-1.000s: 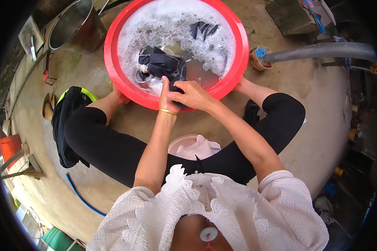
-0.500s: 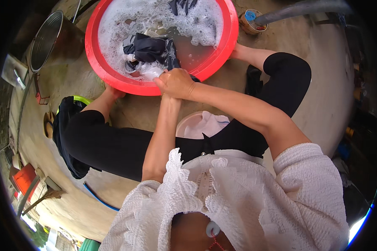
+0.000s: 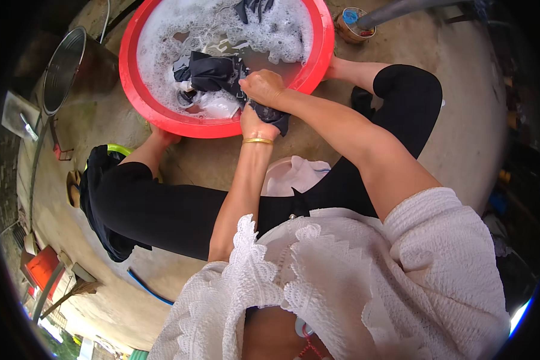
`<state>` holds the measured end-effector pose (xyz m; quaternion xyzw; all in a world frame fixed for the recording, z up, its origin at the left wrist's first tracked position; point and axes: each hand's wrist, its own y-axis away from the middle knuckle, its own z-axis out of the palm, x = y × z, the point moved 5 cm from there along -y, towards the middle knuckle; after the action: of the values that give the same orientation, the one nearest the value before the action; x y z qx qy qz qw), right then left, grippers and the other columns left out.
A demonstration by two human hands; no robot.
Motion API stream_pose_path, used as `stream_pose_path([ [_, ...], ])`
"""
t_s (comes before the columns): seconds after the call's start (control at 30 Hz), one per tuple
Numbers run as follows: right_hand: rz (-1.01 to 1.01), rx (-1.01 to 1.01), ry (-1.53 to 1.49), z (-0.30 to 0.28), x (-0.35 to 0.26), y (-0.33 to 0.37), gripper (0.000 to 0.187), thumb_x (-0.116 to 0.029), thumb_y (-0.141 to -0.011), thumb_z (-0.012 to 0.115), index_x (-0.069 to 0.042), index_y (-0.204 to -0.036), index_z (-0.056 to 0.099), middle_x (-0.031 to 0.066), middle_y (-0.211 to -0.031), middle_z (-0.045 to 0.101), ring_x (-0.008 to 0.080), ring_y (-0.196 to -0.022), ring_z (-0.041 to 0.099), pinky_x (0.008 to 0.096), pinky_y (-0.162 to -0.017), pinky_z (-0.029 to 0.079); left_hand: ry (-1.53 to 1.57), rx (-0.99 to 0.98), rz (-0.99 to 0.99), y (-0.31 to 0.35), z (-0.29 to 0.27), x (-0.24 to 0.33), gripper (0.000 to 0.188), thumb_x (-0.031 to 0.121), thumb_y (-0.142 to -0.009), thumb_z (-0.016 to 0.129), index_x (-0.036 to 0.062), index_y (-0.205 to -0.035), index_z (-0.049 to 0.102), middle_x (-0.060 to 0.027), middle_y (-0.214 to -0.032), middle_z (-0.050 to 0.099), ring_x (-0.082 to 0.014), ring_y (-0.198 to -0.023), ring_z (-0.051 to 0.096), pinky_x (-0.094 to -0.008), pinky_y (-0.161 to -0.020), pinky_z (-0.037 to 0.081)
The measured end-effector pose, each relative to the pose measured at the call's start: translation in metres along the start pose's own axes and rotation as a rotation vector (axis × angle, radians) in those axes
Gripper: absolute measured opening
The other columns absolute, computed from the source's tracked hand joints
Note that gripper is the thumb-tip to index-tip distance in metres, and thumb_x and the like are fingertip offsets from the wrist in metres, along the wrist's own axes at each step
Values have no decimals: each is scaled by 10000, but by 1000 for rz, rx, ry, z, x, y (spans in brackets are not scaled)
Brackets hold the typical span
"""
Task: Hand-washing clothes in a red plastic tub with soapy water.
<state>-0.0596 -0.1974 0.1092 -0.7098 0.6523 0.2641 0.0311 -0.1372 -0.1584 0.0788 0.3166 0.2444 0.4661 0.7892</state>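
Observation:
A red basin (image 3: 129, 66) of sudsy water stands in front of me. Across its near rim lies wet dark cloth (image 3: 213, 72), part of it bunched in the water. My left hand (image 3: 259, 122), below a gold bangle, grips a dark fold at the near rim; its fingers are partly hidden by the cloth. Just above it, my right hand (image 3: 263, 87) is closed in a fist on the same dark cloth. One end of the cloth hangs outside the rim beside my left hand. Something white (image 3: 219, 107) lies in the water left of my hands.
Another dark piece (image 3: 253, 8) pokes from the foam at the far side. A pink tub (image 3: 273, 180) with pale cloth (image 3: 300, 174) sits between my legs. A metal bucket (image 3: 65, 69) lies at the far left, and a small pail (image 3: 355, 31) stands right of the basin.
My hands, earlier overlapping at the near rim, have come apart slightly. The left hand has shifted right, baring its bangle; dark cloth now shows between them and over the rim.

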Motion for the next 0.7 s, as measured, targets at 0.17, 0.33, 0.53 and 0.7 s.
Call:
stream_pose_path([
  [0.17, -193, -28, 8, 5, -55, 35, 373, -356, -834, 475, -70, -710, 680, 197, -701, 633, 366, -674, 630, 452, -643, 506, -62, -198, 63, -25, -51, 36, 265, 275, -910, 401, 95, -962, 589, -117, -1013, 621, -278, -948, 597, -447, -867, 461],
  [0.33, -150, 154, -63, 4, -37, 32, 400, -320, -834, 475, -16, -620, 623, 228, -647, 592, 379, -618, 614, 477, -597, 495, -59, -128, 98, -27, -40, 35, 267, 273, -906, 404, 88, -934, 594, -123, -1001, 626, -285, -925, 604, -445, -856, 469],
  [0.53, -128, 148, -43, -3, -18, 31, 403, -342, -848, 461, -38, -651, 639, 198, -661, 610, 382, -652, 612, 482, -625, 483, -68, -61, 94, -15, -19, 19, 204, 246, -880, 454, 85, -866, 578, -84, -863, 632, -249, -813, 622, -404, -762, 502],
  [0.7, -234, 129, -58, 9, -46, 49, 390, -320, -846, 467, -33, -647, 641, 207, -656, 608, 373, -618, 613, 468, -585, 490, 31, -589, 289, -9, -3, 24, 199, 251, -886, 466, 85, -911, 574, -82, -898, 624, -230, -856, 613, -392, -768, 496],
])
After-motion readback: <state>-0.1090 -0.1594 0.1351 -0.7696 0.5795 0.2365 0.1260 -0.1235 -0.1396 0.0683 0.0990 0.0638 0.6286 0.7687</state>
